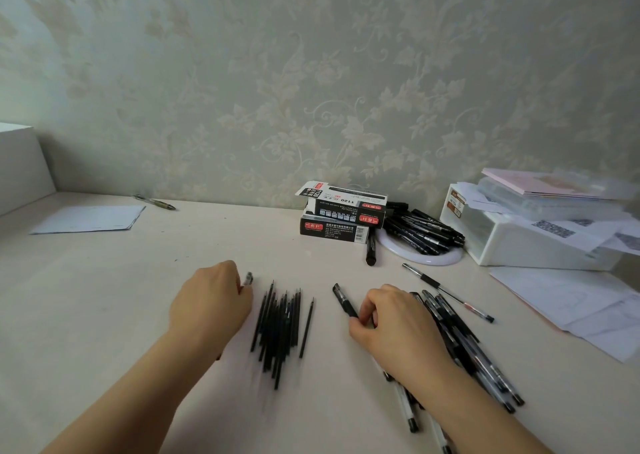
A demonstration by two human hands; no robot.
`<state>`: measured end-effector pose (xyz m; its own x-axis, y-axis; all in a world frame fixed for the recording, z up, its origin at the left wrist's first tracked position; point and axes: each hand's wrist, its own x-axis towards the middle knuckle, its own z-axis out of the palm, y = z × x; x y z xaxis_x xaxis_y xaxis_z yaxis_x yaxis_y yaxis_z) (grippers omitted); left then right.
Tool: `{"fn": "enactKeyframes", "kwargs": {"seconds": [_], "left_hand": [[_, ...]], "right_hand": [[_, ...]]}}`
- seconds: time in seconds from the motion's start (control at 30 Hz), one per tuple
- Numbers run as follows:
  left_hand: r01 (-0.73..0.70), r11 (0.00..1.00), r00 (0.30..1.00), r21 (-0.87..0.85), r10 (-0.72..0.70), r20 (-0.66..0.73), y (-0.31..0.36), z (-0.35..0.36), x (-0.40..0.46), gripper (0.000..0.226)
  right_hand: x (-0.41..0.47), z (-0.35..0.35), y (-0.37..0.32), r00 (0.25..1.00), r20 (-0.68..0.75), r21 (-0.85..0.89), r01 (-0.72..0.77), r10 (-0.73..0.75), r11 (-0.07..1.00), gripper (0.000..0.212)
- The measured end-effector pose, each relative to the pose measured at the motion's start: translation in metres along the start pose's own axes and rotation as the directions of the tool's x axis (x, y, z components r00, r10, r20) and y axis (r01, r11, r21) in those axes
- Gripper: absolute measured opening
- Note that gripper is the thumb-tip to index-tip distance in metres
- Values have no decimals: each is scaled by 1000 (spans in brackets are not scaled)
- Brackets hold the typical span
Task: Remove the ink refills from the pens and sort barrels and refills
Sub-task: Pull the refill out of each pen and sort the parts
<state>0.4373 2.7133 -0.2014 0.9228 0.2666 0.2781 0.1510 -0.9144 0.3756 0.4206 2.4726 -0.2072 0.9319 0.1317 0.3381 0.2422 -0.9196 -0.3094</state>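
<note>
Home desk against a papered wall

A domestic room is suggested by floral wallpaper (311, 72), a cream desk (104, 297), pen boxes (341, 216) and loose papers (571, 301).

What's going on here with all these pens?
A person is taking pens apart at a table. The right hand holds a dark pen barrel, and the left hand pinches a small pen part. Between the hands lies a pile of thin refills; barrels are gathered to the right. More pens sit behind, beside two boxes.
</note>
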Motion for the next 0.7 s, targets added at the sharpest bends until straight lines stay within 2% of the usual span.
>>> {"fn": "enactKeyframes", "kwargs": {"seconds": [0.1,0.2,0.33,0.43,0.5,0.57,0.63,0.7], "left_hand": [[53,996,997,65,-56,47,-7,-2,2,13],[53,996,995,67,-58,82,-8,-2,2,12],[63,992,995,108,-71,66,-6,-3,0,14],[59,992,998,108,-59,-8,-1,-4,-2,27],[-51,998,990,-33,46,-133,10,-4,-4,26],[-239,931,961,-275,186,-205,27,-2,-10,19],[-298,803,954,-515,265,-139,46,2,-20,19],[-254,658,948,-709,316,-46,60,9,-30,20]], "right_hand": [[0,3,2,999,-17,14,-36,36,999,17],[1,3,3,994,-51,132,-92,100,987,18],[2,3,4,987,-68,269,-120,143,956,18],[3,4,5,980,-70,410,-140,184,901,20],[4,3,3,977,-74,507,-136,200,851,19],[4,1,-1,979,-74,575,-113,189,811,18],[4,-2,-8,987,-66,608,-78,147,790,18],[2,-3,-14,995,-58,626,-30,85,780,20]]}}
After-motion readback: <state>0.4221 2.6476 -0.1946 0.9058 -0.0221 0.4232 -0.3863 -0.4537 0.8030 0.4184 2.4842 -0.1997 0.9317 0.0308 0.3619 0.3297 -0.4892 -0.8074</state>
